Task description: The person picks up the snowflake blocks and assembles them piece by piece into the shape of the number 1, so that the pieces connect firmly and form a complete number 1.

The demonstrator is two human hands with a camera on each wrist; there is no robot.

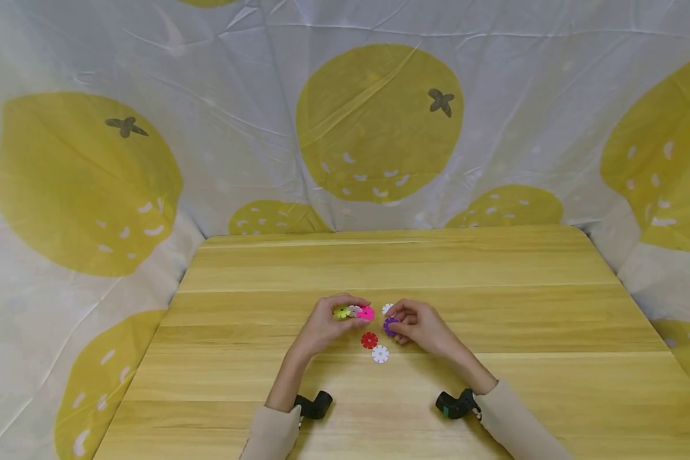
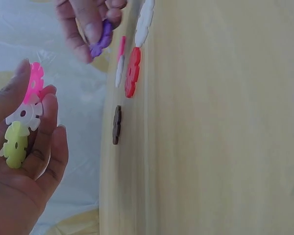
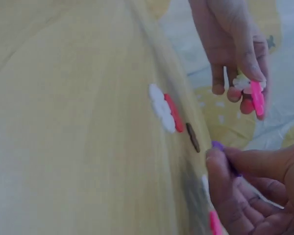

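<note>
My left hand [image 1: 325,324] holds a short chain of notched plastic discs: a yellow disc [image 2: 15,145], a white disc [image 2: 32,116] and a pink disc [image 2: 35,81], linked edge to edge. Facing it, my right hand [image 1: 425,327] pinches a purple notched disc [image 2: 103,40] between thumb and fingers. The purple disc is apart from the chain. Below the hands, a red disc [image 1: 369,340] and a white disc [image 1: 380,354] lie flat on the table, close together. Another white disc [image 1: 387,308] is partly hidden behind the right hand.
Both wrist views show a brown disc [image 2: 117,125] lying near the red one; a loose pink disc [image 3: 215,223] is on the table by the right hand. The wooden table [image 1: 241,364] ends at a lemon-print cloth [image 1: 253,128]. Black devices [image 1: 315,405] are worn at both wrists.
</note>
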